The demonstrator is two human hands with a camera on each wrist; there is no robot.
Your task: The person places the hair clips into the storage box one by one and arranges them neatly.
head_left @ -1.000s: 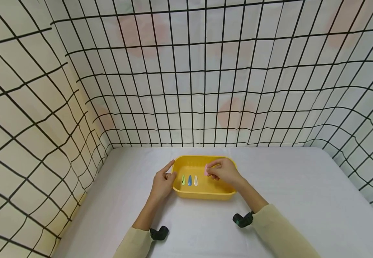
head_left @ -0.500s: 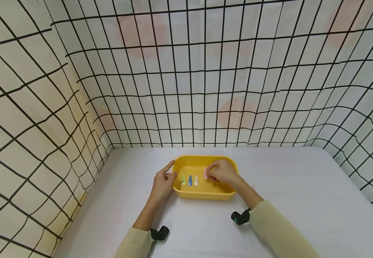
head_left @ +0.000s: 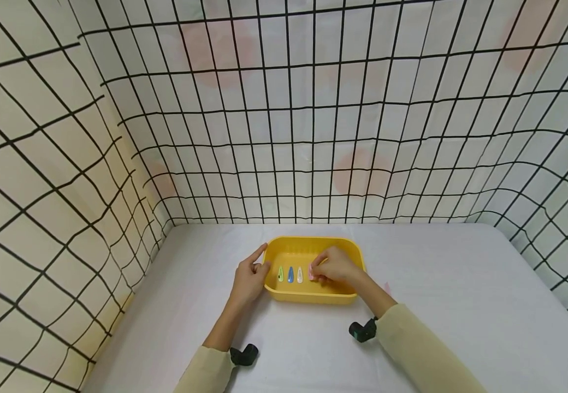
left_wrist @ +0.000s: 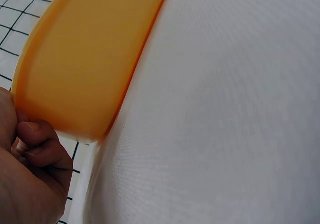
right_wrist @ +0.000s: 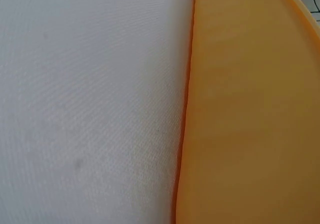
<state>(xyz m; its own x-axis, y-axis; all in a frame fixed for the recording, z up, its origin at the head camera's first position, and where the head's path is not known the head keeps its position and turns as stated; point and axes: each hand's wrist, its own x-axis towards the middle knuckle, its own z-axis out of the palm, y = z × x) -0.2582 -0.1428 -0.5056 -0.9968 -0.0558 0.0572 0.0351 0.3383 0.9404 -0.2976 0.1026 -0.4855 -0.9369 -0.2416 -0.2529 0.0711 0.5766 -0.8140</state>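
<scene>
A yellow tray (head_left: 308,298) lies on the white table. In it, a green hair clip (head_left: 280,274), a blue hair clip (head_left: 291,274) and a white hair clip (head_left: 300,274) stand side by side in a row. My right hand (head_left: 335,266) reaches into the tray and pinches a pink hair clip (head_left: 311,271) just right of the white one, its fingers partly covering it. At the tray's left end my left hand (head_left: 248,281) holds the rim, index finger stretched along it. The left wrist view shows curled fingers (left_wrist: 42,144) against the tray wall. The right wrist view shows only tray and cloth.
A black wire grid (head_left: 294,125) rises behind the table and along both sides. A small pink patch (head_left: 387,287) shows beside the right forearm, mostly hidden. Black wrist cameras (head_left: 362,331) sit near both sleeves.
My right hand has moved slightly left and toward me inside the tray, bringing the pink hair clip down beside the white one. The left hand stays at the rim.
</scene>
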